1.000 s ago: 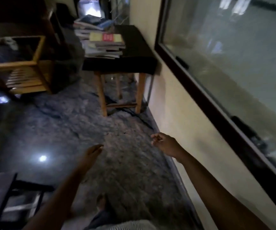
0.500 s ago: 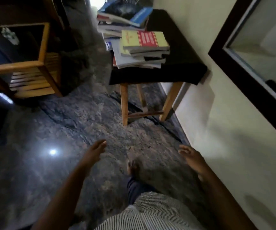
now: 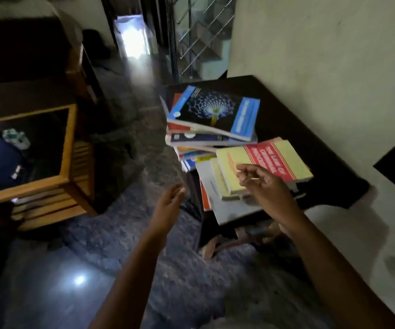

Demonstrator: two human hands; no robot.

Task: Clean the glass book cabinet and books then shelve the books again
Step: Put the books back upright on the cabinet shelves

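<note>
Right hand point(image 3: 266, 186): fingers loosely curled, thumb near forefinger, nothing gripped. It sits over the near left corner of the yellow book with a red band point(image 3: 284, 160); contact with the cover cannot be made out.

Left hand point(image 3: 170, 205): fingers straight and relaxed, palm turned inward, empty. It hangs over the floor point(image 3: 120, 257), just left of the near book pile and apart from it.

Yellow book: lies flat on top of the near stack, above a second pale yellow volume and a wide grey-white one that juts past the desk's near edge. An orange cover shows at the left of that pile.

Far stack: touches the near one and stands higher and uneven, topped by a black and blue book point(image 3: 215, 110) with a honeycomb pattern, tilted down toward the right.

Desk point(image 3: 310, 129): draped in dark cloth and set against the pale wall point(image 3: 334, 55) at right.

Left of the scene, well apart: a glass-topped wooden stand point(image 3: 69, 143) with slats below. Far behind, a stair railing point(image 3: 203, 32).
</note>
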